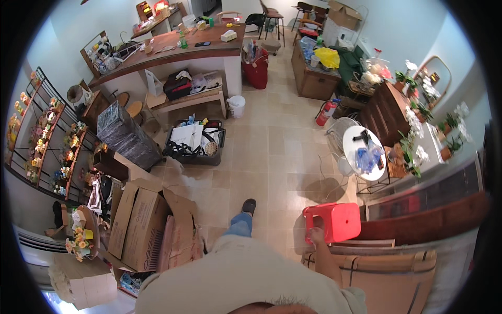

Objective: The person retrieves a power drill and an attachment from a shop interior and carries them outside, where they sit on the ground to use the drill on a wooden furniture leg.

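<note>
Red square plastic stool (334, 221), on the tiled floor (261, 157) beside flattened cardboard (387, 272). Right hand (316, 235) grips its near edge, seemingly steadying it. Left hand unseen.

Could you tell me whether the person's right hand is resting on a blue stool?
No, the right hand grips the near edge of a red plastic stool standing on the tiled floor.

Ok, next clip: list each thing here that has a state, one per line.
Right hand: gripping the near edge of the stool.
Red stool: upright on the floor, held at its edge.
Left hand: out of view.
Cardboard boxes: flaps open, lying on the floor.
Grey crate: open, full of items.
Fire extinguisher: standing, leaning slightly.
White bucket: upright, no lid.
</note>
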`<state>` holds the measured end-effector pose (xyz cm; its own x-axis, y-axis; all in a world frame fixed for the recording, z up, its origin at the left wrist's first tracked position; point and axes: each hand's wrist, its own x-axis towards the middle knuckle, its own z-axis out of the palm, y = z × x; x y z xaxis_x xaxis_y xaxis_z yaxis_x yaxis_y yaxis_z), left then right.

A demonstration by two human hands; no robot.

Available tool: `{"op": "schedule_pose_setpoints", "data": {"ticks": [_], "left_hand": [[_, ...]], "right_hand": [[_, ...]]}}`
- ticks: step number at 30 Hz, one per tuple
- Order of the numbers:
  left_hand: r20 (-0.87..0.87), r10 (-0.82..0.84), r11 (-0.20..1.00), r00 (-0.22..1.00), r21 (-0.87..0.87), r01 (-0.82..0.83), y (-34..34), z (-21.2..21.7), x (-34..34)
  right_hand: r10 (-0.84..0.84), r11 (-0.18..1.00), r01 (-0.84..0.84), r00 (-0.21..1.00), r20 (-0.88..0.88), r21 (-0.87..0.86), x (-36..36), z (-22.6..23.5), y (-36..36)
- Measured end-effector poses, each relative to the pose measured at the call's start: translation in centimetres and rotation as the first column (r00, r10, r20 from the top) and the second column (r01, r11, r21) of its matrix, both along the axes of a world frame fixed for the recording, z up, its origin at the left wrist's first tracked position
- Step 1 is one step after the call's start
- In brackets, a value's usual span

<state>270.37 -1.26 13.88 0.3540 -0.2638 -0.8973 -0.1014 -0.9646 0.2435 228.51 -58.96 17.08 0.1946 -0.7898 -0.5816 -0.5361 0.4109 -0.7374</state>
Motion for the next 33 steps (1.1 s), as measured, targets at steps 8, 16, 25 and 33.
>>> {"op": "schedule_pose_setpoints", "data": {"ticks": [8, 16, 25, 33], "left_hand": [[0.228, 0.304, 0.906, 0.925, -0.368, -0.207, -39.5, 1.3, 28.8], [0.082, 0.438, 0.676, 0.895, -0.687, -0.267, -76.4, 9.9, 45.0], [0.052, -0.089, 0.937, 0.995, -0.335, 0.102, -84.0, 1.7, 45.8], [0.314, -0.468, 0.804, 0.826, -0.237, 0.545, -100.3, -0.2, 59.4]], "right_hand": [[-0.037, 0.886, 0.049, 0.999, -0.036, 0.461, 8.8, -2.0, -11.4], [0.162, 0.906, -0.075, 0.971, -0.178, 0.416, 21.4, -4.0, -32.6], [0.153, 0.952, -0.126, 0.985, -0.076, 0.280, 34.4, -5.4, -71.4], [-0.191, 0.981, 0.188, 0.980, 0.057, 0.054, 57.7, -0.9, -101.2]]}}
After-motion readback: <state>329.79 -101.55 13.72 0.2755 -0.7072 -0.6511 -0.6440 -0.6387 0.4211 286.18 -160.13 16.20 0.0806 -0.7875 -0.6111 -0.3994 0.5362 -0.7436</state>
